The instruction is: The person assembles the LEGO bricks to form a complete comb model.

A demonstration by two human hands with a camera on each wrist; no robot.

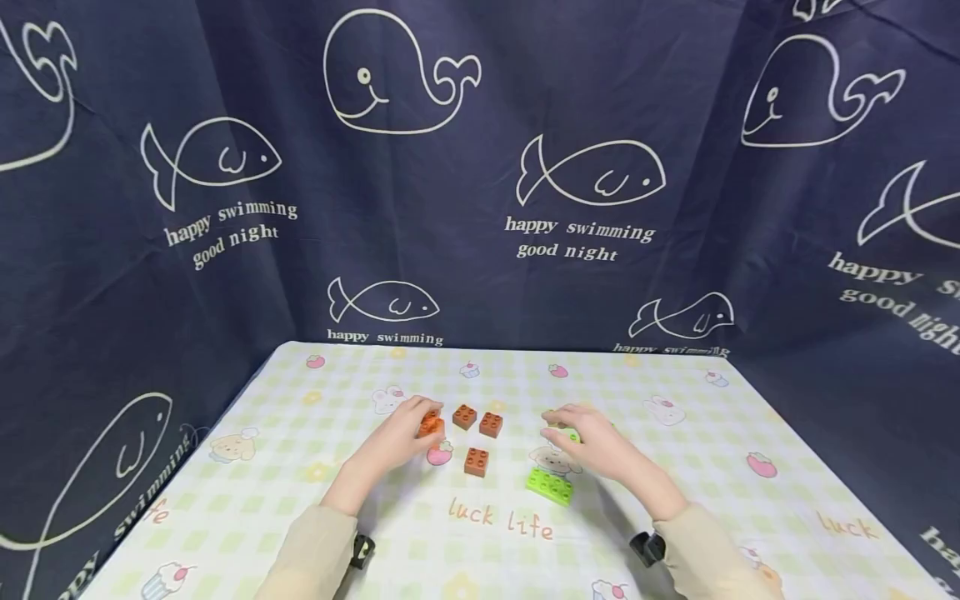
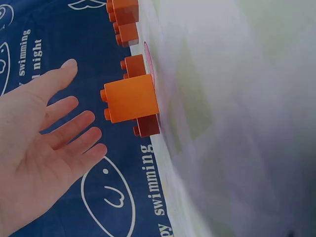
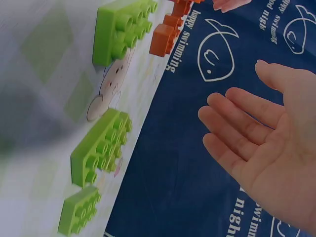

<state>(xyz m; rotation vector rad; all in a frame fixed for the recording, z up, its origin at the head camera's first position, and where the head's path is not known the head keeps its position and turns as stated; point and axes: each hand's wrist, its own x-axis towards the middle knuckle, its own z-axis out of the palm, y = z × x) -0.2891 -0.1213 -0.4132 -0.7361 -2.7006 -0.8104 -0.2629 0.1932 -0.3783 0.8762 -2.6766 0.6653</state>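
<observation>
My left hand (image 1: 396, 432) is held with relaxed fingers just beside an orange brick (image 1: 431, 424), which it partly covers in the head view. In the left wrist view that orange brick (image 2: 131, 98) stands apart from the fingers, and nothing is in the palm. Beyond it are reddish-brown two-by-two bricks (image 1: 464, 416), one more nearer the front (image 1: 476, 461). My right hand (image 1: 596, 439) hovers with loosely extended fingers over green bricks, partly hiding them. Three green bricks show in the right wrist view, the middle one (image 3: 98, 148) level with the fingers. One long green brick (image 1: 550, 486) lies nearer me.
A white-and-green checked cloth (image 1: 300, 467) with printed cartoons covers the table. Dark blue curtains (image 1: 480, 192) with fish and whale drawings hang behind and along both sides. A dark strap device (image 1: 362, 551) is worn on each wrist.
</observation>
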